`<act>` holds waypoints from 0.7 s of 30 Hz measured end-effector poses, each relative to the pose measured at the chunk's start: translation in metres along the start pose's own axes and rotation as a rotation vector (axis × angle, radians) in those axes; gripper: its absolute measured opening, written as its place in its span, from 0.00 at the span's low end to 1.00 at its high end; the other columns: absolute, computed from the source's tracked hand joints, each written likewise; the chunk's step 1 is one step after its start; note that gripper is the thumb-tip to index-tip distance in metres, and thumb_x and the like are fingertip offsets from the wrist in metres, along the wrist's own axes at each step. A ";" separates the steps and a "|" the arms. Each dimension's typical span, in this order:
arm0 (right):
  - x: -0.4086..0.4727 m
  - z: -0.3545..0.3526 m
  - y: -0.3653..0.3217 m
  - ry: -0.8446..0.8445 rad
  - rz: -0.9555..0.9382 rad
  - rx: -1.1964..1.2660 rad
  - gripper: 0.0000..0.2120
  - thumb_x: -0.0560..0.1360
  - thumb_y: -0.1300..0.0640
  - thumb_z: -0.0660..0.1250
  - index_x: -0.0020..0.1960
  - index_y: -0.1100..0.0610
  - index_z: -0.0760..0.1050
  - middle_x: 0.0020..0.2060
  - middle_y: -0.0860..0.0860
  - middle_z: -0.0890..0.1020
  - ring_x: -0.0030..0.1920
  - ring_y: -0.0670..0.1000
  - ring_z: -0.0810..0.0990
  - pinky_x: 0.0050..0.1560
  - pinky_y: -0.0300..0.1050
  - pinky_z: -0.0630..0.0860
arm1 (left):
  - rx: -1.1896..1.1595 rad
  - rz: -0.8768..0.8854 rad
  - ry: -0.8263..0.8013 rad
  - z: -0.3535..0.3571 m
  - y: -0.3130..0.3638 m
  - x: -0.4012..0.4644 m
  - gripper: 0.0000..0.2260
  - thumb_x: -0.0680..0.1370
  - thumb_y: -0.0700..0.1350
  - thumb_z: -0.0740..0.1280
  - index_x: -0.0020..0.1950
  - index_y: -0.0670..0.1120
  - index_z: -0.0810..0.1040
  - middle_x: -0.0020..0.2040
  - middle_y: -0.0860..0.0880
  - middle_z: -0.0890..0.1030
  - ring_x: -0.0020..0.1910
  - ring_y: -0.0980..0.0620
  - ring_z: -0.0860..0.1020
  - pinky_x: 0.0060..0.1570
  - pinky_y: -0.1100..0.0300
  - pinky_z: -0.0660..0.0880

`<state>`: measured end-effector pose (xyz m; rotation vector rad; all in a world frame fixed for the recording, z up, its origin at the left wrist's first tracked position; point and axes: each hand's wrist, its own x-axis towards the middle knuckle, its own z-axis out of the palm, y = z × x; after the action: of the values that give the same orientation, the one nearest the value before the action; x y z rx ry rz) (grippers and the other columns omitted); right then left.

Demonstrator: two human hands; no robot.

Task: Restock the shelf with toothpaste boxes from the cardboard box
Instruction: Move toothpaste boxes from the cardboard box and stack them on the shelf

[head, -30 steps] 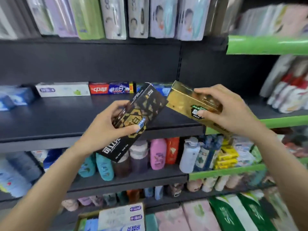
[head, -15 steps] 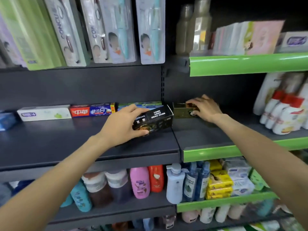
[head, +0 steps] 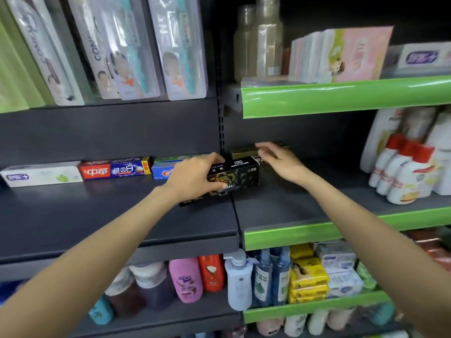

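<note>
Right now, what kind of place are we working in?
Most likely a shop's personal-care aisle: tiered shelves with green price rails, toothpaste boxes lined up at the shelf back, carded toothbrushes above, and shampoo-type bottles below.

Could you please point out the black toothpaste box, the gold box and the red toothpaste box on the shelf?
black toothpaste box [head: 240, 175]: head view, patterned front face.
gold box [head: 244, 152]: head view, top face.
red toothpaste box [head: 114, 170]: head view, front face.

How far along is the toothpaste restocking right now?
Done: the gold toothpaste box sits at the back of the shelf, the right hand open over it. In hand: the left hand grips the black toothpaste box, not yet placed. What remains in the cardboard box is out of view.
</note>
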<state>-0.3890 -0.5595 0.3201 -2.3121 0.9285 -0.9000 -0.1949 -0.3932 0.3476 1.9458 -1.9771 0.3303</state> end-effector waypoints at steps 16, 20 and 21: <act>-0.050 -0.054 0.059 -0.060 0.093 -0.373 0.26 0.73 0.50 0.70 0.69 0.46 0.67 0.63 0.56 0.69 0.64 0.57 0.69 0.65 0.49 0.67 | -0.304 -0.097 0.053 0.069 0.005 0.029 0.19 0.74 0.52 0.70 0.63 0.54 0.74 0.62 0.50 0.77 0.58 0.50 0.76 0.52 0.58 0.71; -0.034 -0.042 0.047 0.060 0.093 -0.767 0.24 0.76 0.49 0.65 0.70 0.50 0.67 0.68 0.55 0.65 0.65 0.59 0.64 0.65 0.51 0.65 | -0.378 -0.129 0.086 0.078 0.004 0.035 0.16 0.76 0.48 0.68 0.63 0.50 0.74 0.60 0.49 0.77 0.55 0.50 0.78 0.49 0.62 0.70; -0.029 -0.038 0.044 0.076 0.065 -0.802 0.23 0.76 0.49 0.64 0.70 0.51 0.68 0.68 0.55 0.65 0.65 0.59 0.64 0.64 0.51 0.65 | -0.417 -0.130 0.057 0.080 0.007 0.037 0.18 0.76 0.47 0.68 0.65 0.49 0.73 0.60 0.49 0.77 0.55 0.51 0.78 0.50 0.62 0.70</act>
<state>-0.4515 -0.5741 0.3058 -2.8733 1.6103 -0.6557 -0.2084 -0.4591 0.2903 1.7596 -1.7066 -0.0578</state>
